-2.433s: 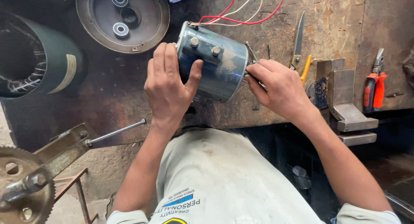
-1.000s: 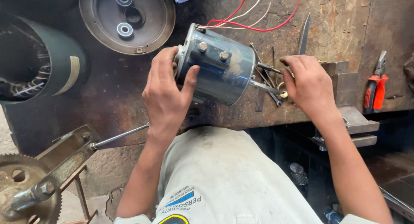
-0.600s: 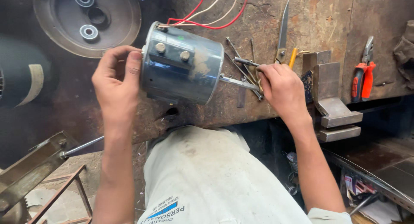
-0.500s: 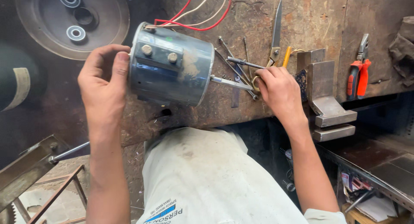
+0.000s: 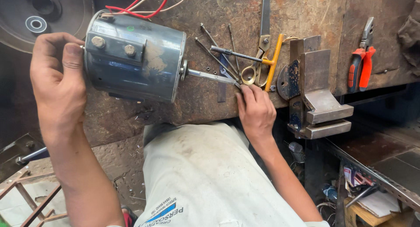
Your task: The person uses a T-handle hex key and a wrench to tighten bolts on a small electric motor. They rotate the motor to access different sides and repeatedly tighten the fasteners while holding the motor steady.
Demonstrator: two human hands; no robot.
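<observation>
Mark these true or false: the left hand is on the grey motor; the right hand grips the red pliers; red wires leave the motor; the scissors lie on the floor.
1. The left hand holds the grey cylindrical metal motor housing. True.
2. The right hand grips the red-handled pliers. False: the pliers lie apart; its fingertips rest near the motor's steel shaft.
3. Red wires leave the motor. True.
4. The metal scissors lie on the floor. False: they lie on the worn wooden workbench.

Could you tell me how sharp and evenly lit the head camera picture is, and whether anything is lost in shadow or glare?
Head view: even daylight, sharp on the blue-grey motor, the left hand and the right hand; no strong glare, only a soft sheen on the motor casing; the dark disc at top left and the space under the workbench sink into shadow; edges bend slightly.
</observation>
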